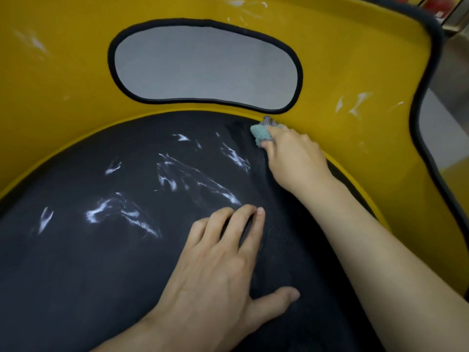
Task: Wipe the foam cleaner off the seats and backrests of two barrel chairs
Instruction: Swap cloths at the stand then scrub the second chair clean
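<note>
Teal terry cloth (261, 135) is pinched by our right hand (295, 158), fingers clamped on it, against the foam-streaked black seat cushion (76, 262); our left hand (220, 265) rests there, fingers straight.

Even soft indoor light; faint sheen on yellow backrest (63, 72); wide-angle bending at edges; slight softness throughout.
</note>
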Motion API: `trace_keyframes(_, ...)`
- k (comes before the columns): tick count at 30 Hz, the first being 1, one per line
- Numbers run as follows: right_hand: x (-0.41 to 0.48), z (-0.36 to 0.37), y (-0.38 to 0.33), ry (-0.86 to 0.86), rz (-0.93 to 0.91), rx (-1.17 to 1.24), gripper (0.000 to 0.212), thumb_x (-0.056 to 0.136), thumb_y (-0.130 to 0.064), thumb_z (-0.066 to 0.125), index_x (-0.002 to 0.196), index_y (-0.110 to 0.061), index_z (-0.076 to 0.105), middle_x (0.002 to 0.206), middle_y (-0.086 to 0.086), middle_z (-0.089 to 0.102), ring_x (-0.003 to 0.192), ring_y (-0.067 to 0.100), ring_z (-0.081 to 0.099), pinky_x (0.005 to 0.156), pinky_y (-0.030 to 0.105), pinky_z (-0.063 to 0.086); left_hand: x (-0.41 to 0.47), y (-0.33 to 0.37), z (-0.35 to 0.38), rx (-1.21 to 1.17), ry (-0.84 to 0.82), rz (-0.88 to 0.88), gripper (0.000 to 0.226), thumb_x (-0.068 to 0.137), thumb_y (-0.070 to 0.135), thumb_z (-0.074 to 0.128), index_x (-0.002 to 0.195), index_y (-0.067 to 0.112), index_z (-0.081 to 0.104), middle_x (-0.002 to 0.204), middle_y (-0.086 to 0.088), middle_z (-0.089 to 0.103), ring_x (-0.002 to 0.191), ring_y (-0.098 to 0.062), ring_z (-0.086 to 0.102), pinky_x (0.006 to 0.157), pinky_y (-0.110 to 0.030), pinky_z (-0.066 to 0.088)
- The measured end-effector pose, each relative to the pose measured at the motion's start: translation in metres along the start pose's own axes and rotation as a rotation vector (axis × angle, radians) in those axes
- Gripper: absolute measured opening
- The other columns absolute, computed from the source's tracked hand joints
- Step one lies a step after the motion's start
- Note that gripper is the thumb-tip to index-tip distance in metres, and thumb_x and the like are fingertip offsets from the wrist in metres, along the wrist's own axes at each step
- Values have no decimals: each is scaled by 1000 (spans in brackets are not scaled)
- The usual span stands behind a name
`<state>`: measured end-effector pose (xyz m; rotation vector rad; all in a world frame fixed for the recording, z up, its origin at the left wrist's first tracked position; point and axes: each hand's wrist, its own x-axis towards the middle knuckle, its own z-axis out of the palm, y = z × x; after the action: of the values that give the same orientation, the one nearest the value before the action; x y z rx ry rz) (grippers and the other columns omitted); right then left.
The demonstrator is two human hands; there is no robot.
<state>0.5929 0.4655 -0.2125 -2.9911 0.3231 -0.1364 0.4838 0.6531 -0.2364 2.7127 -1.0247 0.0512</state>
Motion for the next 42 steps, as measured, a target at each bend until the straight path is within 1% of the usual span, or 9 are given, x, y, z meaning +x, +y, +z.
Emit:
trace_keyframes(9, -137, -11, 24, -69, -41, -66, 57, 98, -40, 31, 146, -18, 52, 146, 8, 55, 137, 25, 50, 111, 45, 42, -1, 0, 0, -8, -16, 6, 101, 81, 85, 45, 146, 8, 54, 144, -1, 52, 126, -24, 49, 102, -39, 31)
trace_keyframes(13, -107, -9, 23, -73, -34, -52, 51, 102, -35, 38, 151, -22, 43, 155, 8, 45, 145, 25, 38, 118, 42, 31, 0, 0, -1, -4, -16, -2, 101, 82, 86, 43, 147, 9, 54, 144, 0, 52, 125, -23, 49, 103, -38, 31)
trace_keyframes(15, -65, -7, 20, -36, 0, -46, 46, 105, -31, 40, 150, -21, 43, 152, 7, 45, 139, 27, 41, 109, 40, 36, -1, 1, -3, 7, -23, -7, 101, 84, 87, 39, 148, 10, 52, 144, 1, 50, 126, -22, 47, 104, -37, 29)
trace_keyframes(18, -18, -7, 15, 17, 87, 4, 32, 106, -32, 43, 131, -18, 58, 122, 8, 62, 107, 31, 58, 74, 37, 38, -1, 2, -6, 16, -21, -14, 100, 86, 87, 36, 150, 12, 49, 145, 4, 47, 129, -20, 45, 106, -34, 27)
trace_keyframes(20, -15, -3, 16, 21, 77, -19, 32, 106, -33, 45, 130, -18, 58, 119, 9, 64, 104, 32, 60, 73, 36, 36, -1, 3, -7, 20, -33, -25, 100, 86, 88, 35, 152, 13, 46, 147, 6, 44, 131, -18, 42, 107, -32, 24)
trace_keyframes(24, -55, -9, 24, -2, 21, -24, 42, 106, -32, 44, 146, -20, 46, 145, 8, 51, 128, 28, 50, 96, 40, 45, 0, 6, -13, 44, -102, -39, 103, 85, 90, 31, 158, 17, 35, 153, 8, 34, 138, -17, 32, 112, -30, 18)
trace_keyframes(29, -121, -25, 30, -129, -28, -3, 55, 106, -36, 38, 158, -24, 26, 163, 6, 30, 150, 24, 27, 120, 39, 25, -1, 10, -17, 17, -129, -57, 103, 85, 90, 33, 160, 19, 32, 155, 9, 31, 140, -17, 30, 114, -30, 16)
trace_keyframes(35, -110, -13, 32, -130, -27, 2, 56, 106, -35, 38, 159, -25, 23, 165, 4, 24, 153, 22, 16, 123, 39, 15, 0, 4, -4, 4, -11, 16, 99, 85, 85, 40, 148, 10, 52, 145, 1, 50, 128, -23, 48, 105, -36, 28)
trace_keyframes(42, -30, -13, 24, -152, 86, -2, 52, 108, -34, 38, 158, -31, 26, 164, 1, 28, 153, 18, 19, 125, 49, 8, -1, -2, -5, -73, -44, 16, 100, 81, 82, 45, 145, 5, 54, 142, -7, 56, 123, -30, 53, 100, -44, 32)
